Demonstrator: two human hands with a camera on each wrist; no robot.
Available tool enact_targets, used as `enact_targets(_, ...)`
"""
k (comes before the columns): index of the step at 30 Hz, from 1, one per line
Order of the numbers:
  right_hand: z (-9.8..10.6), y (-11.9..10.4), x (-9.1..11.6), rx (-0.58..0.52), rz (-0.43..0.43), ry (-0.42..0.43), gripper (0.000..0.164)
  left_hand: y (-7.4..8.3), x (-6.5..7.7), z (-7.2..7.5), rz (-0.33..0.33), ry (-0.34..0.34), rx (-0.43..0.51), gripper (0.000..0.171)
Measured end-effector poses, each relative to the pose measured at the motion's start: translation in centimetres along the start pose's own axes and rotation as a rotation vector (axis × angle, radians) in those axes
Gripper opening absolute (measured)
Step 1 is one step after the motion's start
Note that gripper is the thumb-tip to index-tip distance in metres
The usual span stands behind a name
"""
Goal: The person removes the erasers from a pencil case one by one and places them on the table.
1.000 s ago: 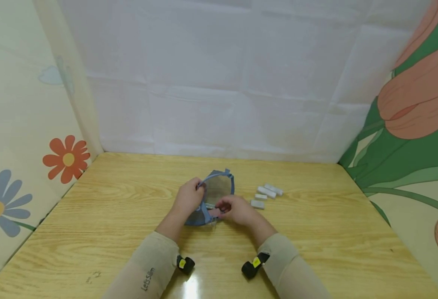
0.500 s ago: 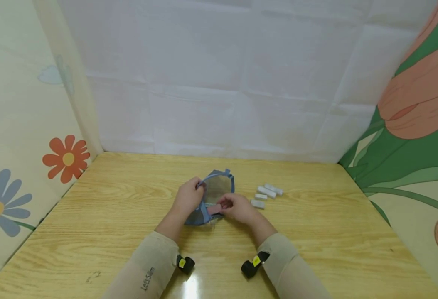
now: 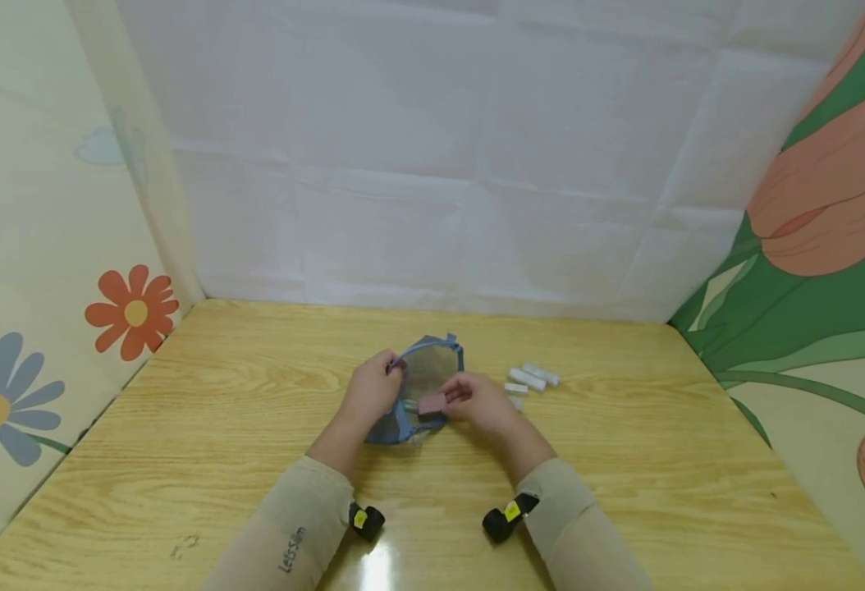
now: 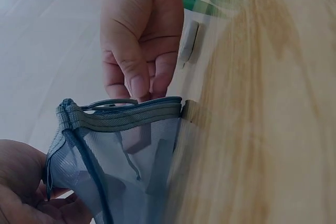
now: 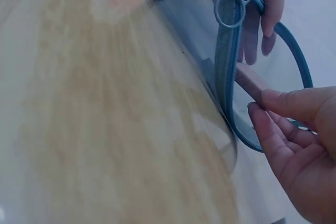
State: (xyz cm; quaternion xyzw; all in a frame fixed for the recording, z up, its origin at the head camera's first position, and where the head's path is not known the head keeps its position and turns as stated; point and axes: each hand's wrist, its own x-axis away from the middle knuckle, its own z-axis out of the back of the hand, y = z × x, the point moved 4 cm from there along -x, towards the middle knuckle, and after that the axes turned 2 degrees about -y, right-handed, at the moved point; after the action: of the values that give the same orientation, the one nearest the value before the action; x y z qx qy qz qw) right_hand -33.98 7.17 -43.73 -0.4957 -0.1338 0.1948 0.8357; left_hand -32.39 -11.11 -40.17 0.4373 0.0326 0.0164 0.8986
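Observation:
A blue mesh zip pouch stands on the table with its mouth unzipped. My left hand grips the pouch's rim on the left side, fingers partly inside. With thumb and fingertips, my right hand pinches a small pink rectangular block at the pouch's mouth. In the right wrist view, the pink block sticks out from the thumb and index tips within the zip opening. Through the mesh, the left wrist view shows a flat greyish piece low in the pouch.
Several small white blocks lie on the wooden table just right of the pouch; one is partly behind my right hand. A white cloth hangs behind the table, with flower-printed panels at both sides.
My right hand has moved slightly up and back with the pink block, which now shows higher in the pouch's mouth. My left hand has stayed at the rim.

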Motion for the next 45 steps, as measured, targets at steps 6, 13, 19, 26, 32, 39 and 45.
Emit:
enact_targets(6, 1.3, 0.4, 0.1, -0.051, 0.001, 0.038, 0.021, 0.0, 0.0, 0.0, 0.006, -0.006, 0.001, 0.013)
enact_targets(13, 3.4, 0.3, 0.5, -0.011, 0.000, 0.100, 0.019, -0.1, 0.0, -0.1, 0.019, -0.012, 0.015, 0.014)
enact_targets(19, 5.4, 0.7, 1.1, -0.037, -0.024, 0.147, 0.019, -0.3, -0.1, -0.1, 0.031, -0.018, 0.032, 0.015)
enact_targets(26, 8.1, 2.1, 2.0, -0.118, -0.020, 0.190, 0.026, -0.2, 0.0, -0.1, 0.033, -0.023, 0.027, 0.014)
enact_targets(32, 10.6, 3.2, 3.3, -0.115, -0.019, 0.247, 0.026, 0.0, 0.1, -0.1, 0.034, -0.025, 0.011, 0.014)
enact_targets(39, 12.8, 4.8, 4.7, -0.106, -0.052, 0.294, 0.026, 0.0, 0.1, -0.1, 0.040, -0.030, 0.012, 0.015)
enact_targets(45, 13.7, 6.0, 5.6, -0.095, -0.101, 0.260, 0.024, 0.0, 0.0, -0.1, 0.043, -0.025, 0.011, 0.016)
